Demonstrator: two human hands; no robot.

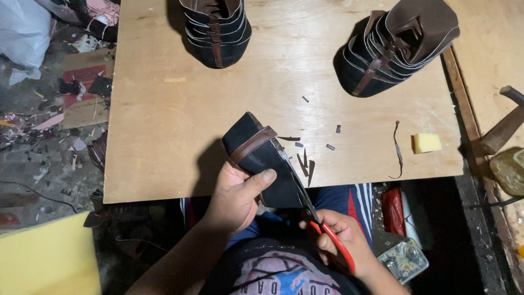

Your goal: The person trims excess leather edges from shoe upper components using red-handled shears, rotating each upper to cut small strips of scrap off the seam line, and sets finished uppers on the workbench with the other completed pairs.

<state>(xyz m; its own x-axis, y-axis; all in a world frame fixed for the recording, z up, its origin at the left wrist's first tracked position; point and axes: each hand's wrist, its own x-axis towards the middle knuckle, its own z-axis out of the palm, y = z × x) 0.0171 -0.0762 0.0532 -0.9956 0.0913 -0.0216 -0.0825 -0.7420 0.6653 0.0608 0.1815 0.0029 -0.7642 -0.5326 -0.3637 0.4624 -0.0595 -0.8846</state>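
My left hand (237, 194) grips a black suede shoe upper (256, 155) with a brown leather strap, held over the near edge of the plywood board (164, 136). My right hand (341, 240) holds red-handled scissors (327, 232) whose blades reach the upper's right edge. Small dark trimmings (305, 161) lie on the board beside the upper.
Two stacks of black and brown uppers stand at the back: one centre (215, 30), one right (396, 46). A yellow sponge block (426, 142) and a thin leather offcut (397, 150) lie at the right. A hammer (505, 125) rests further right. Scraps litter the floor at left.
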